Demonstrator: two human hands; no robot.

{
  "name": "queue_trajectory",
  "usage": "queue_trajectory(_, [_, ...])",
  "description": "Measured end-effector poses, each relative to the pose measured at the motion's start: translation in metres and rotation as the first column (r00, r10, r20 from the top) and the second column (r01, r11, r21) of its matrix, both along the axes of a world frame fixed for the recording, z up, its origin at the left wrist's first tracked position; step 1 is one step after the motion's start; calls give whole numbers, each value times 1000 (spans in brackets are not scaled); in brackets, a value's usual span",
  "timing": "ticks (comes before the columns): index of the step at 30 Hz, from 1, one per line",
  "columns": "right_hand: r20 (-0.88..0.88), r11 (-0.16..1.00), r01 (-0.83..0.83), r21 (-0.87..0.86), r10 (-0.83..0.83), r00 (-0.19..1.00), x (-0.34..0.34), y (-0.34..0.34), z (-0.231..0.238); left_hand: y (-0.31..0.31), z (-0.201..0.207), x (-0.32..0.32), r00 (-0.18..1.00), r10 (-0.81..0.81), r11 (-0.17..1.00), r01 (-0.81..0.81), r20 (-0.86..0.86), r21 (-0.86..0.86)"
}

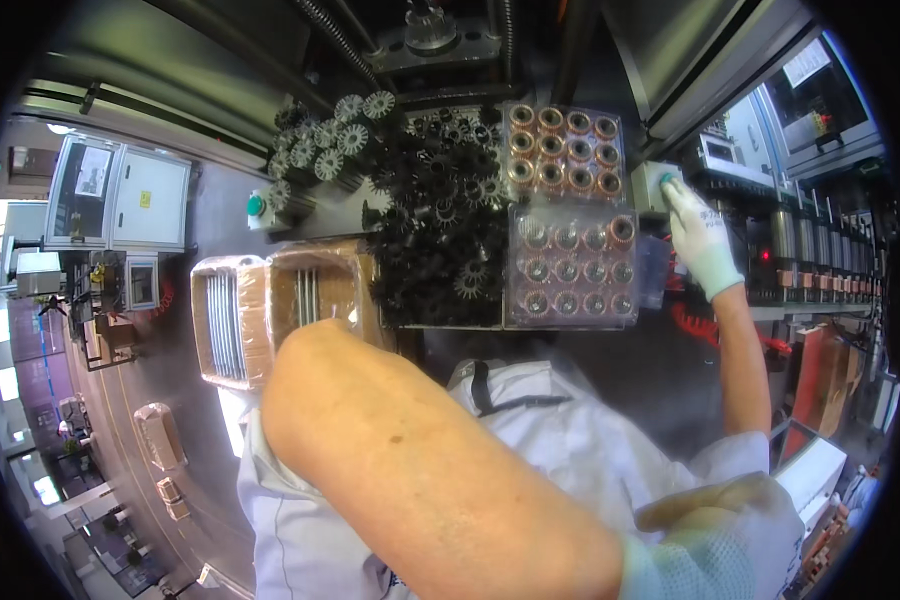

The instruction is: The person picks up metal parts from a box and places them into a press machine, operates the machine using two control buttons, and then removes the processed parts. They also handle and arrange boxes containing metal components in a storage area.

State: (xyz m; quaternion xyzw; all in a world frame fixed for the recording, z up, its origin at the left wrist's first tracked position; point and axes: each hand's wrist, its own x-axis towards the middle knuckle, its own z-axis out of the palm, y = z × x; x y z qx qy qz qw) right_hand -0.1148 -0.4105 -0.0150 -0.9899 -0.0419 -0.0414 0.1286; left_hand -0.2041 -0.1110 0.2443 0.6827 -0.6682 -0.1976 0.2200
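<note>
My right hand [702,228], in a white glove with a pale green cuff, reaches out with straight fingers. Its fingertips touch the green button [667,179] on a light grey box [652,200]. Across the lower middle lies my bare left forearm, its elbow pointing forward. My left hand [685,572], in a pale green glove, is folded back near my right upper sleeve; its fingers do not show clearly. To the left of the button box are two clear plastic trays, the far one [565,197] and the near one [570,318], holding copper-wound ring parts.
Many dark toothed discs [435,220] pile up left of the trays, with silvery discs [340,140] behind. Two plastic-lined cartons [260,310] of stacked plates stand left. Another green button [256,205] is at far left. Machine parts [430,35] rise at the back.
</note>
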Motion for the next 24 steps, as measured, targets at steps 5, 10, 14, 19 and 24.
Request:
queue_trajectory(5, [126,999,-45,-5,46,991,0,-3,-10,7,3,2,1000,-16,999,16,-12,42])
queue_trajectory(10, [169,996,-85,1,84,982,-1,3,-8,9,3,-2,1000,-18,998,18,1,54])
queue_trajectory(14, [61,1000,-5,-7,6,998,-13,-12,-7,6,-1,-6,999,-40,998,40,-15,41])
queue_trajectory(19, [47,1000,-21,22,20,999,-5,-4,-3,10,-3,-5,1000,-14,997,16,-26,76])
queue_trajectory(24, [134,999,-42,-9,43,990,-5,-6,-10,12,-3,2,997,-67,993,72,-49,99])
